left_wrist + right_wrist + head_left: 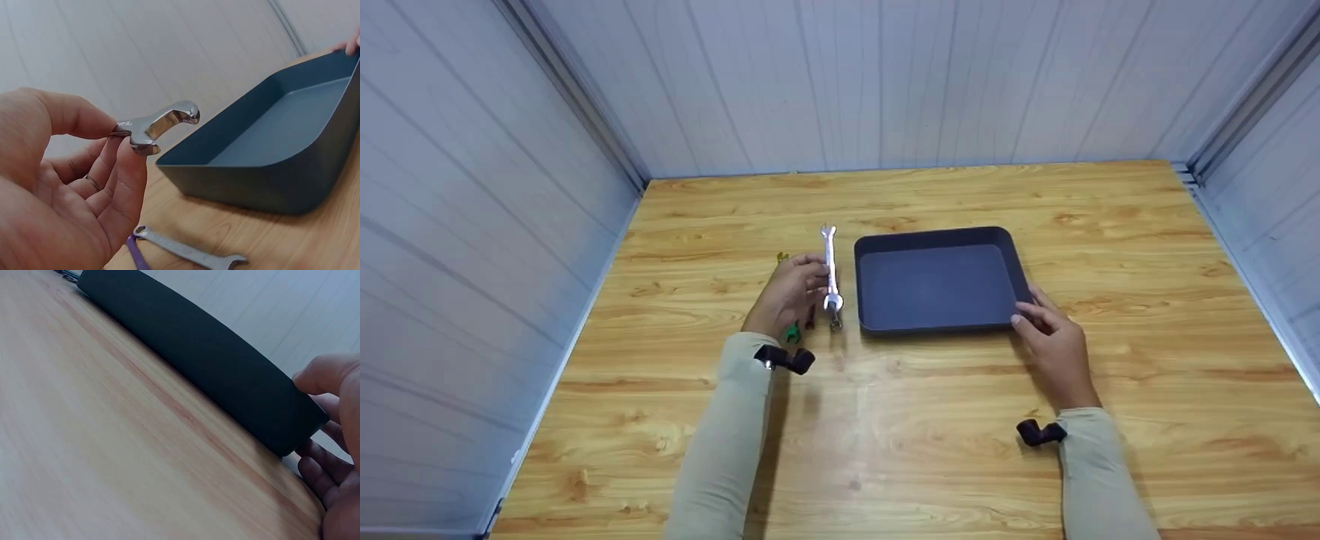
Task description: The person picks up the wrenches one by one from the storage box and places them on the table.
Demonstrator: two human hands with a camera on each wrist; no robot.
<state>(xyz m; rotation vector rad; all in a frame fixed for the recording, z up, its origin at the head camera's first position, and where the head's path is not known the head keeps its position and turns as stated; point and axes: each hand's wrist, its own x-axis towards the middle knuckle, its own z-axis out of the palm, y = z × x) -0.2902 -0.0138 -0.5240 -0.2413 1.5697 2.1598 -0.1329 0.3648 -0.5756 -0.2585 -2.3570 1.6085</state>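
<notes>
My left hand (789, 294) pinches a silver wrench (831, 262) between thumb and fingers, left of the dark grey tray (934, 289). In the left wrist view, the open jaw end of this wrench (147, 128) points away from the hand, above the table. Below it lie another silver wrench (185, 250) and a purple wrench (136, 256). Green (793, 334) and yellow (782, 257) ends of other tools show around the left hand, which partly hides them. At the tray's near right corner, my right hand (1057, 352) grips the rim, thumb on the near side, fingers round the right wall.
The tray stands on a wood-grain table (930, 435), and its floor is bare. White panelled walls (840, 90) enclose the table at the back and on both sides. Each sleeve carries a small black wrist camera (787, 358).
</notes>
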